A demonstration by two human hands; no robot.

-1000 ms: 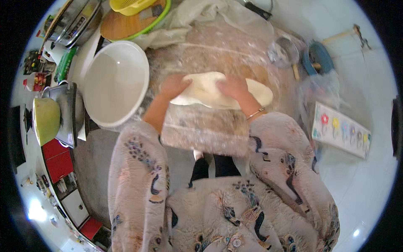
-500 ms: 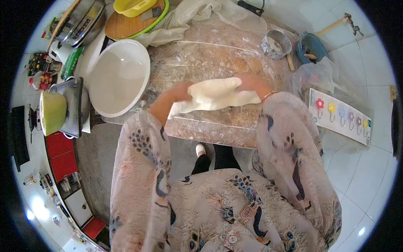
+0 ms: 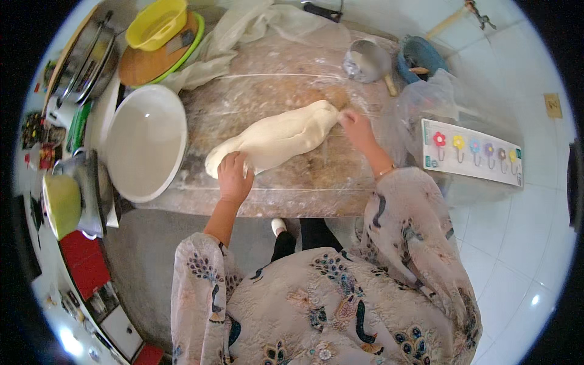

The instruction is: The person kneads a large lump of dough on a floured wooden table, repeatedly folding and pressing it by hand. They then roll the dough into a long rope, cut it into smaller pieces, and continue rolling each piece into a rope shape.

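Note:
A long, thick roll of pale dough lies slantwise on the floury wooden board, its right end farther from me than its left. My left hand rests against the near side of the dough's left end, fingers somewhat apart and lying on it. At the opposite end my right hand is closed, its fingertips drawn together at the tip of the dough. Slight blur softens those fingertips.
A big white basin stands left of the dough. Behind it are a yellow basket and a round wooden board. Across the back lie a plastic sheet, a metal pot and a blue basket. A flower-hook card is at right.
The dough, held up and bunched between both hands before, now lies stretched along the board. My hands have moved apart to its two ends. The whole view has shifted a little.

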